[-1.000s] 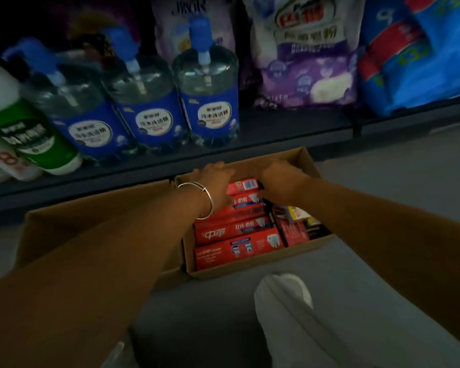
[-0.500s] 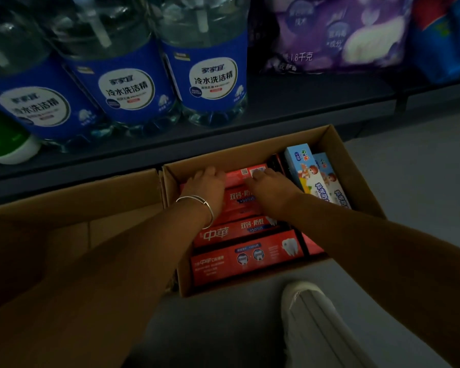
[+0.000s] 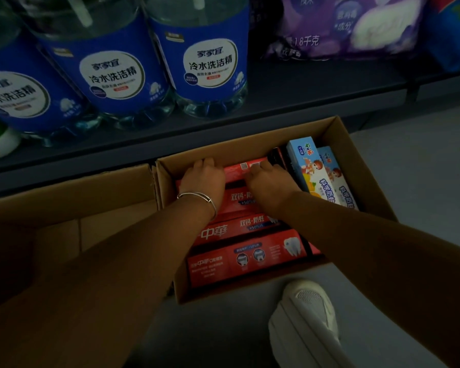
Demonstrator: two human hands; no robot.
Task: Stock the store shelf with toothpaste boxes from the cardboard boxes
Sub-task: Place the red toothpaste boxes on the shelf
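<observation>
Reaching into the open cardboard box (image 3: 356, 166) on the floor, both hands sit on the red toothpaste box (image 3: 239, 168) at its far wall. Left hand (image 3: 203, 179): fingers (image 3: 206, 163) curled over the far edge of that carton, gripping it; a thin metal bangle (image 3: 199, 197) circles the wrist. Right hand (image 3: 266, 179): fingers curled down onto the same carton near its printed code patch, gripping it.

Box is plain brown corrugated board, rectangular, flaps down. Inside, a row of long red glossy cartons (image 3: 245, 256) lies flat, stacked toward the near wall; legible print "中華" and "双钙·防蛀 +50%", with a tooth graphic. Along the box's right wall stand two pale blue children's cartons (image 3: 308, 168) with cartoon figures.

Left of the box, a second cardboard box (image 3: 72, 197) touches it. Beyond the box, a dark shelf (image 3: 303, 96) carries clear round bottles (image 3: 210, 62) with blue labels reading "家家宜 冷水洗洁精", and a purple bag (image 3: 343, 27) marked "1.8千克". Just nearer than the box, a white shoe (image 3: 308, 314).
</observation>
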